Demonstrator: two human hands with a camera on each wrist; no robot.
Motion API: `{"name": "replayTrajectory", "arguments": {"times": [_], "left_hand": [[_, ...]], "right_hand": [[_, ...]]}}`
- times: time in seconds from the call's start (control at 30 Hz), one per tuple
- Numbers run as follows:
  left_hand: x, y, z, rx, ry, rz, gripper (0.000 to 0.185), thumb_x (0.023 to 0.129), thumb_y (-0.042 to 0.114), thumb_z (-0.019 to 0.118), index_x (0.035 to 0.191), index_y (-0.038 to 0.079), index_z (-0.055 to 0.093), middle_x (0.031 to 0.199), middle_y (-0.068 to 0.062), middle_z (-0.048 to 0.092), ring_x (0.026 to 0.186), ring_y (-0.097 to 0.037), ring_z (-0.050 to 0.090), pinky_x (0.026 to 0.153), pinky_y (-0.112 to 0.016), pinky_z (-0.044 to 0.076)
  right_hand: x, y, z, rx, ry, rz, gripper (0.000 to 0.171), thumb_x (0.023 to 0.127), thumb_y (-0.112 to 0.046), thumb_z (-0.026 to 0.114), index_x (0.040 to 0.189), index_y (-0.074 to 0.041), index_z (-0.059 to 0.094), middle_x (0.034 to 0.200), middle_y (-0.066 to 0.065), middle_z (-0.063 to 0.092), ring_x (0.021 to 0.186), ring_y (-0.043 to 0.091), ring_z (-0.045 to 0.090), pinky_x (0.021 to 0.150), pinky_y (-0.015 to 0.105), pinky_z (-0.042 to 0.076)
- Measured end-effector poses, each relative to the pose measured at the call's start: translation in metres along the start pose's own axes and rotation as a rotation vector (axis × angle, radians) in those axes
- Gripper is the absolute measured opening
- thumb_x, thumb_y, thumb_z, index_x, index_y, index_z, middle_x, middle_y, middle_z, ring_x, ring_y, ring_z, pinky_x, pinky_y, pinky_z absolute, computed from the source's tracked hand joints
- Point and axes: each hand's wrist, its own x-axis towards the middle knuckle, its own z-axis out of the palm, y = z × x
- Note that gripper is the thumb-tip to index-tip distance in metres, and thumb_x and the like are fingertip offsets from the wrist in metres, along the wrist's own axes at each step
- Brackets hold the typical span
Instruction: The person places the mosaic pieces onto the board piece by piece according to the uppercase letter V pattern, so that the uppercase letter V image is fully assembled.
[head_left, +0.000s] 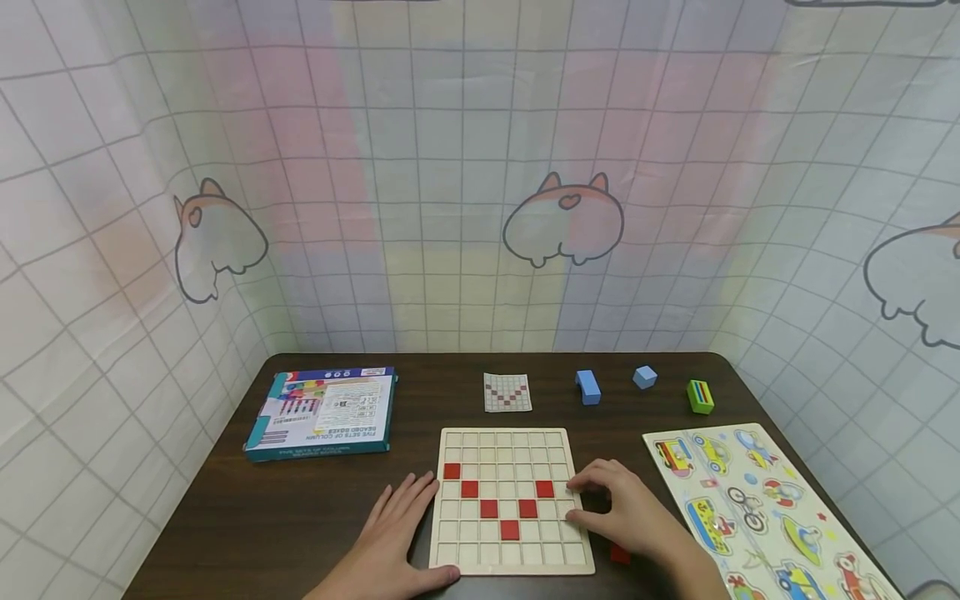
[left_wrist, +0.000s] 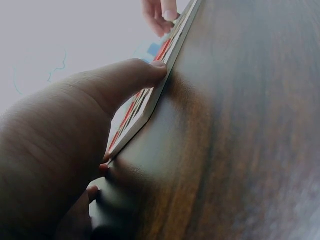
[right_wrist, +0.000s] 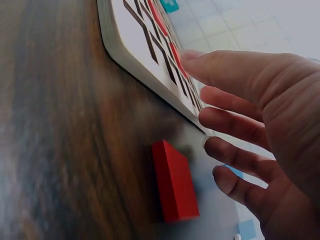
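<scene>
Steadying the wooden grid board (head_left: 508, 500) against sliding, the left hand (head_left: 393, 533) lies flat and open at its left edge while the right hand (head_left: 626, 512) rests loosely open-fingered on its right side, a loose red tile (head_left: 619, 553) just beside it.

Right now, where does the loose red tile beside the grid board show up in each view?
Head: the red tile lies on the table at bottom centre-right, partly hidden under the right hand.
Left wrist: not in view.
Right wrist: lower centre, on the table beside the fingertips.
Shared landmark: the grid board, whose edge also runs up the left wrist view and across the top of the right wrist view.
</scene>
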Motion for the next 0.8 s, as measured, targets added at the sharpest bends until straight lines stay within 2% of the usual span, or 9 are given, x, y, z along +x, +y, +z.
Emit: {"name": "replayTrajectory", "arguments": {"times": [0.43, 0.8], "left_hand": [[0.000, 0.002, -0.001, -0.009, -0.009, -0.007, 0.130, 0.080, 0.090, 0.077, 0.177, 0.016, 0.031, 0.185, -0.009, 0.028, 0.173, -0.044, 0.019, 0.136, -0.077, 0.009], [0.000, 0.002, -0.001, -0.023, -0.017, -0.012, 0.129, 0.081, 0.089, 0.077, 0.177, 0.016, 0.030, 0.186, -0.008, 0.027, 0.173, -0.044, 0.019, 0.136, -0.078, 0.007]], "right_hand": [[-0.015, 0.007, -0.009, -0.022, -0.029, 0.060, 0.038, 0.090, -0.054, 0.091, 0.120, -0.035, 0.078, 0.115, -0.019, 0.070, 0.111, 0.008, 0.062, 0.099, 0.033, 0.059], [-0.031, 0.014, -0.013, -0.057, -0.015, 0.063, 0.040, 0.089, -0.057, 0.091, 0.120, -0.035, 0.078, 0.112, -0.022, 0.069, 0.109, 0.002, 0.060, 0.097, 0.031, 0.059]]}}
